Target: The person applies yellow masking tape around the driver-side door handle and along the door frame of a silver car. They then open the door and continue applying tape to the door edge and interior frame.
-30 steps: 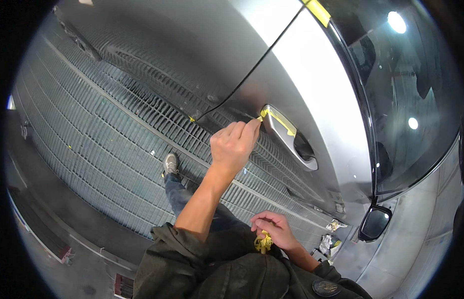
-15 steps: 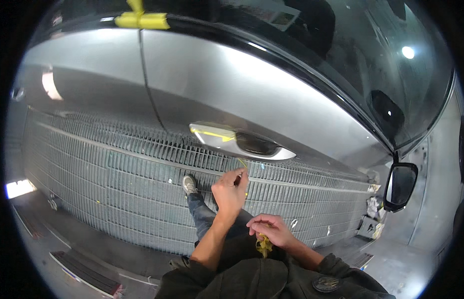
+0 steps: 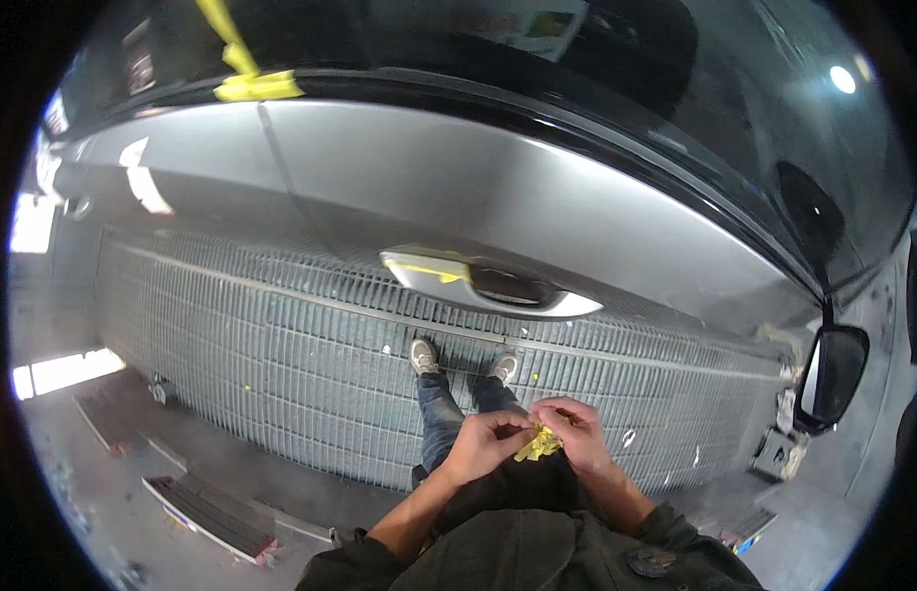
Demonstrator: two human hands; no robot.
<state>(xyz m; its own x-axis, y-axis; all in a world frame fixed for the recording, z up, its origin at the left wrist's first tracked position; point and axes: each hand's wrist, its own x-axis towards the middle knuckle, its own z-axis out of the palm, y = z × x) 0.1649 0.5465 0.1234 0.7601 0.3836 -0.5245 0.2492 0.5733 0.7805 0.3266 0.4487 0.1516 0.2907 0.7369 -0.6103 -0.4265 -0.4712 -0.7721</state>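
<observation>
Tape (image 3: 538, 444), a crumpled yellow wad, pinched between both hands in front of the belly, low in the head view. Left hand (image 3: 486, 440) curled with fingertips clamped on the wad's near side; right hand (image 3: 574, 434) closed over its far side, thumb and fingers pressing it together. Held close to the body, probably to ball up sticky strips. More yellow tape left on the door handle (image 3: 483, 284) of the silver car door (image 3: 537, 197) and at the window edge (image 3: 250, 84). Shoes (image 3: 424, 356) on a metal floor grate (image 3: 242, 335). Side mirror (image 3: 831, 374) at right.
</observation>
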